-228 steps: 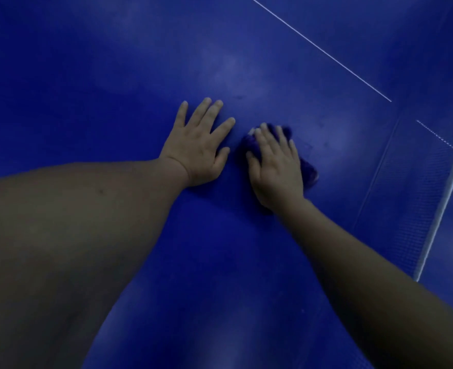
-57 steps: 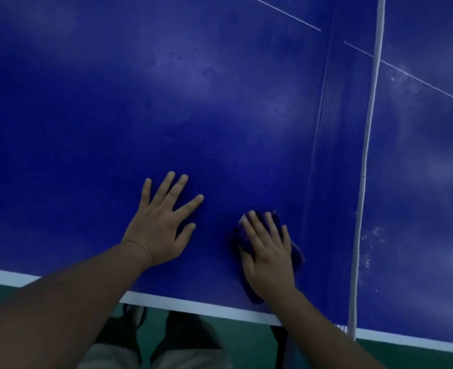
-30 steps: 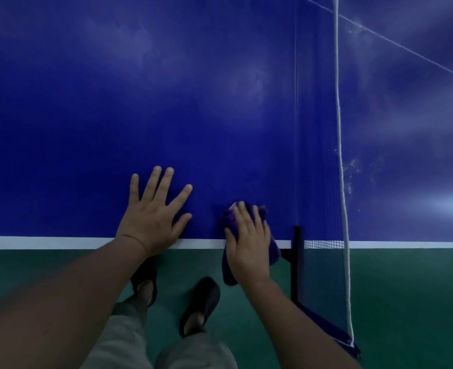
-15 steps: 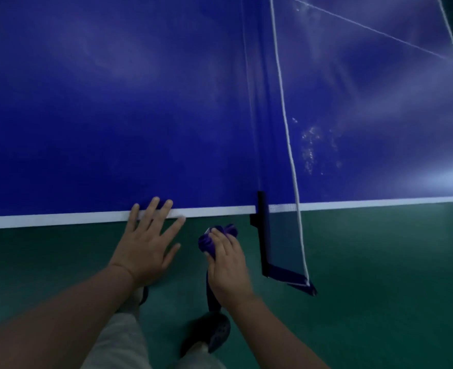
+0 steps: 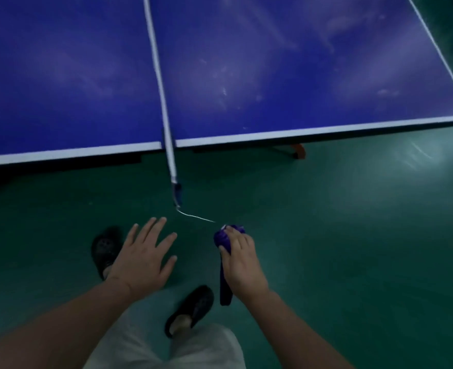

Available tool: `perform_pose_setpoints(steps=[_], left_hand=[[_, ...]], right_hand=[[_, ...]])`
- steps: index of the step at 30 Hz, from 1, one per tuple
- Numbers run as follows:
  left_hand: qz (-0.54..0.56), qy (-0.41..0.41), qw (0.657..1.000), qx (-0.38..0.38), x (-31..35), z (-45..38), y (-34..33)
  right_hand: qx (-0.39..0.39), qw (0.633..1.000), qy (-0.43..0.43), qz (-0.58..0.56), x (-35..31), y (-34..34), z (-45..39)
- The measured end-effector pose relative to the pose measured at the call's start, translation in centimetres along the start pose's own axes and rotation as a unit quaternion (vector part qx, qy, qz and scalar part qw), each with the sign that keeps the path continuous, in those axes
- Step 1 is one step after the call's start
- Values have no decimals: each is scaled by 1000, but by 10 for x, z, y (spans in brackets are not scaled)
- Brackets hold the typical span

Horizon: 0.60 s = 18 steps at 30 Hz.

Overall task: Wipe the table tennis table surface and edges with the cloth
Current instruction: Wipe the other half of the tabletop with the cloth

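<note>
Right hand [image 5: 242, 262]: your fingers curl round the bunched purple cloth [image 5: 224, 258], off the blue tabletop [image 5: 273, 62].
Left hand [image 5: 142, 258]: spread flat, holding nothing, above green floor [image 5: 353, 235].

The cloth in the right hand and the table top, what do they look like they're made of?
Cloth: soft purple fabric, probably microfibre; it bunches in the right hand and its tail hangs limp. Table top: rigid painted board, likely wood composite; smooth blue, slightly glossy with pale smears, white edge stripe.
</note>
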<state>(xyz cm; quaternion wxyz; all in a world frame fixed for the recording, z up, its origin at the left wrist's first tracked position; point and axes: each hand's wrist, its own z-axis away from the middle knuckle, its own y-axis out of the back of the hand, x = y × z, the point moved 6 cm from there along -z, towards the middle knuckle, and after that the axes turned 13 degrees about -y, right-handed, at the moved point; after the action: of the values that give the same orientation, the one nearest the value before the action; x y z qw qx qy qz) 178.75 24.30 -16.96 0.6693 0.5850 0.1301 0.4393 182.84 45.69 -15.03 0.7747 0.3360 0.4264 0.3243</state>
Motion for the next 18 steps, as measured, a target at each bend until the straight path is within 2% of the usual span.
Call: perform_pose_setpoints(steps=[6, 10, 13, 15, 18], left_hand=[[37, 26, 998, 44, 74, -50, -1], [54, 39, 993, 93, 89, -87, 21], [96, 81, 983, 134, 87, -116, 38], [172, 122, 963, 169, 78, -136, 43], [323, 163, 905, 223, 65, -166, 50]], right_hand=[[4, 999, 28, 24, 49, 63, -16], [10, 998, 51, 42, 46, 98, -53], [15, 994, 89, 58, 28, 122, -87], [7, 992, 117, 53, 13, 136, -111], [-45, 991, 126, 17, -9, 151, -143]])
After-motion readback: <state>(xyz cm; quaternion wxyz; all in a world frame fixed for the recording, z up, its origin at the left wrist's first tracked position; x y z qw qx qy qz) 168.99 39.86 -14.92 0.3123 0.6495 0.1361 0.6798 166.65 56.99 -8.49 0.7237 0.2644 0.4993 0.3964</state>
